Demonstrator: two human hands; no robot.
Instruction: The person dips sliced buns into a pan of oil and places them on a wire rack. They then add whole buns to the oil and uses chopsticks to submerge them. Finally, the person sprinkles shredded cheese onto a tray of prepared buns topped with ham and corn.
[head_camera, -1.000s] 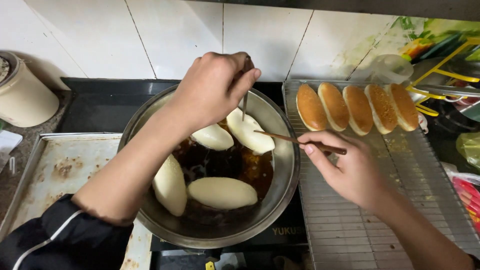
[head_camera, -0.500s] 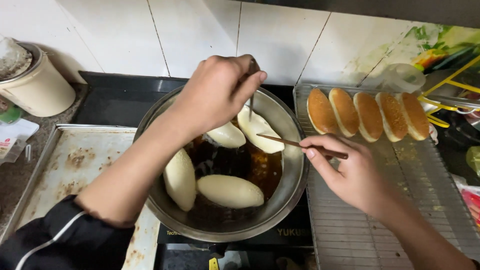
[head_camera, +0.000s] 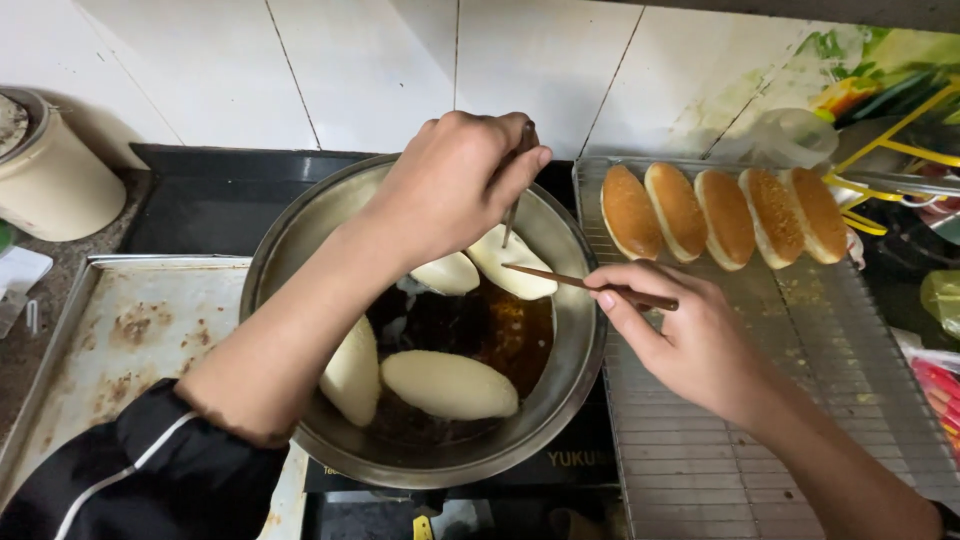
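A steel pan (head_camera: 330, 210) of dark oil sits on a black cooktop, with several pale dough buns (head_camera: 449, 383) floating in it. My left hand (head_camera: 455, 180) reaches over the pan and grips a thin metal utensil (head_camera: 512, 215) whose tip touches a bun at the far side (head_camera: 520, 262). My right hand (head_camera: 690, 335), beside the pan's right rim, holds a brown wooden stick (head_camera: 590, 285) pointing left at that same bun. Several golden fried buns (head_camera: 725, 215) stand in a row at the far end of a wire rack (head_camera: 780, 420).
A greasy metal tray (head_camera: 130, 330) lies left of the pan. A cream canister (head_camera: 50, 180) stands at the far left. White wall tiles run behind. Yellow wire and plastic items clutter the far right edge (head_camera: 900, 130).
The view has shifted slightly. Both hands stay over the pan with their utensils on the far bun; the stick's tip has moved a little toward it.
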